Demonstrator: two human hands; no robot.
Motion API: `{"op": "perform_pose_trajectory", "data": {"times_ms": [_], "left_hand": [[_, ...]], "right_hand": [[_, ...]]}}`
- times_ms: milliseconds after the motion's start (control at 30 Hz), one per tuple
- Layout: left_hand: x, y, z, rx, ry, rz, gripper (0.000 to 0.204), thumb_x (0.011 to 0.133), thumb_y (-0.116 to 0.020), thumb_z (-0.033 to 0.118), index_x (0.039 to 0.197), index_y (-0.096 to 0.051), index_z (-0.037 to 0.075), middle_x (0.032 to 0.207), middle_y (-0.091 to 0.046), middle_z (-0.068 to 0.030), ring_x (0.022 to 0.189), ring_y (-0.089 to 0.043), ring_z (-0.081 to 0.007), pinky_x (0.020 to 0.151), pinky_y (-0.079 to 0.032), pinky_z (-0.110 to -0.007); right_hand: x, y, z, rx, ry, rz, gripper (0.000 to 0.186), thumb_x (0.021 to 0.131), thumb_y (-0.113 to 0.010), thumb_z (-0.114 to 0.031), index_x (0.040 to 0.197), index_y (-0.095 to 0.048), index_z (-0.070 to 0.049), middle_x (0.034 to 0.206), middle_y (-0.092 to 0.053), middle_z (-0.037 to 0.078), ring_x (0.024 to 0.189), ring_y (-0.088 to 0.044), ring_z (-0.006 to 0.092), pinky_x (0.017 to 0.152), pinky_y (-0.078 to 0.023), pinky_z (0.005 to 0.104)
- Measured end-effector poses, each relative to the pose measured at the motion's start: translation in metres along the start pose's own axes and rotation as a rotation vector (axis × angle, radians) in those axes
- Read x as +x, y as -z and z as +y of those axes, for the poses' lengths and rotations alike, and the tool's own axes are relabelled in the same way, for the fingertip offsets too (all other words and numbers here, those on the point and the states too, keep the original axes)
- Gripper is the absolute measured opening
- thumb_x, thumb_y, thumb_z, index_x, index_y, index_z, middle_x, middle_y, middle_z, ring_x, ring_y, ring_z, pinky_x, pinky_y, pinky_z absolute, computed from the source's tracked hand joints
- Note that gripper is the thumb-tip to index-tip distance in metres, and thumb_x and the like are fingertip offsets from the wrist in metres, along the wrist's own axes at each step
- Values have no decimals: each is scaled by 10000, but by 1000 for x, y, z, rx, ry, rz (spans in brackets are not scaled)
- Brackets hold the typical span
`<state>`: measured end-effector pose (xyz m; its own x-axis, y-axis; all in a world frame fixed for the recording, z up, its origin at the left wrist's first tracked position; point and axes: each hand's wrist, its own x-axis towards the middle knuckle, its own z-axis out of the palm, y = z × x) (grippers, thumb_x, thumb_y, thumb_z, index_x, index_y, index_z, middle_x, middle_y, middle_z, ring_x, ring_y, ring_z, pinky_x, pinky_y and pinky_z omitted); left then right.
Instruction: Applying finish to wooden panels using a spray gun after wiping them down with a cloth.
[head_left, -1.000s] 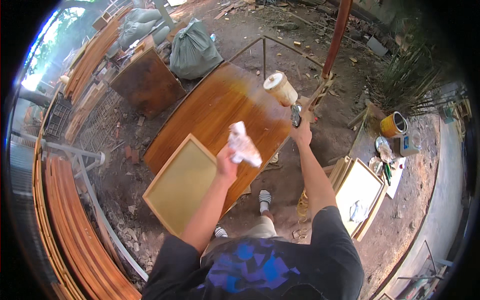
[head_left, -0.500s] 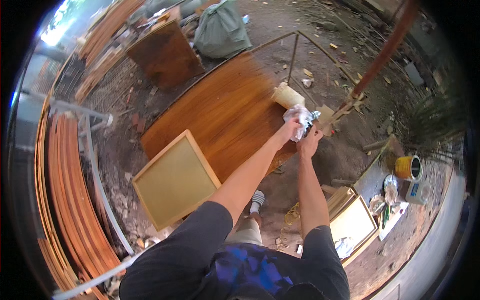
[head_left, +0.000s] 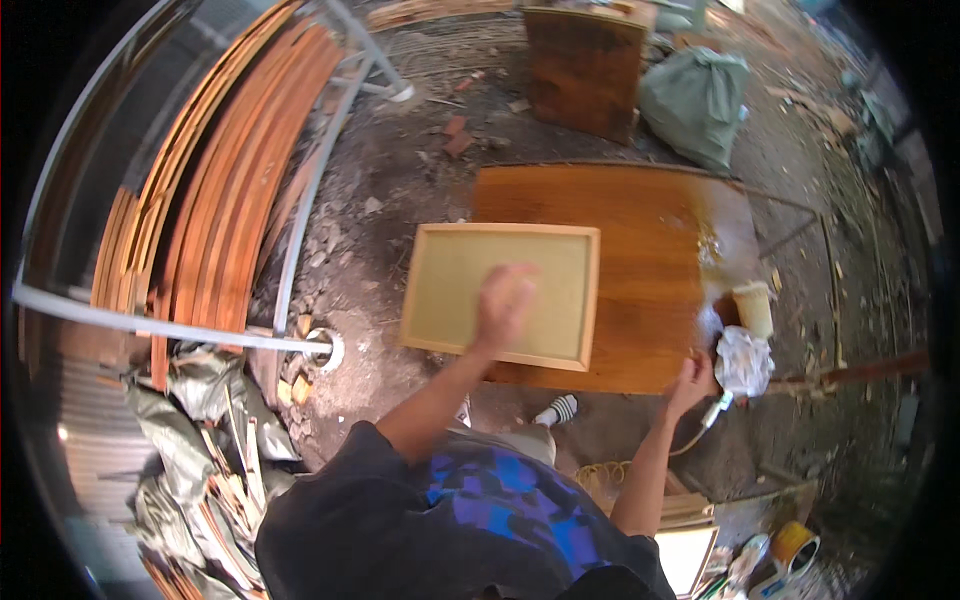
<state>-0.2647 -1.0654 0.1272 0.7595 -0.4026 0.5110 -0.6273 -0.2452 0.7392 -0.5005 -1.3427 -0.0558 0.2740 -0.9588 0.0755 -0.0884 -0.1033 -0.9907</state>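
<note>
A shallow wooden frame [head_left: 412,290] with a pale yellowish panel lies over the left part of a brown wooden board [head_left: 650,290]. My left hand [head_left: 505,300] is over the middle of that panel; motion smears its fingers, and I cannot tell whether it touches. At the board's near right corner, my right hand [head_left: 690,382] is empty, its fingers loosely bent and apart. Just right of it rests a tool wrapped in crumpled clear plastic [head_left: 745,362], with a pale hose fitting below. A whitish cylindrical container [head_left: 753,308] stands right behind the plastic.
Long reddish wood strips [head_left: 235,190] lie on a grey metal frame [head_left: 320,190] at left. A green sack [head_left: 695,105] and a brown wooden box [head_left: 583,75] stand at the back. A yellow coiled hose [head_left: 605,472] and a yellow can [head_left: 797,547] are near right.
Both hands were at the plastic-wrapped tool; my left hand has moved left over the framed panel and my right has come away from the tool. My view has turned left.
</note>
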Motion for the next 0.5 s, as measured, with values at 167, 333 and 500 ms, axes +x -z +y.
{"op": "perform_pose_trajectory", "data": {"times_ms": [167,333,500], "left_hand": [[-28,214,-215,251,584,393,487,972,-485,416,1103,-675,-14,1104,-691,-211,1069,-622,-364,935,-458,-437],[-64,253,-303,-575,1326,70,742,953,-371,689,1259,-623,62,1043,-685,-112,885,-592,-217,852,-448,-336],[-85,265,-335,-1120,1234,-233,786,897,-322,777,1302,-593,160,1020,-618,-20,839,-565,-180,733,-443,-364]], "right_hand": [[-31,-125,-33,306,-663,-633,706,959,-511,-610,1330,-578,-13,1250,-635,187,1152,-578,323,996,-425,434],[-41,-152,-44,733,-954,-1185,970,895,-389,-800,1444,-461,-4,1428,-535,210,1323,-471,369,1114,-339,515],[-76,-172,-70,503,-1044,-825,869,825,-525,-808,1269,-614,-67,1299,-611,147,1251,-517,364,1054,-427,512]]}}
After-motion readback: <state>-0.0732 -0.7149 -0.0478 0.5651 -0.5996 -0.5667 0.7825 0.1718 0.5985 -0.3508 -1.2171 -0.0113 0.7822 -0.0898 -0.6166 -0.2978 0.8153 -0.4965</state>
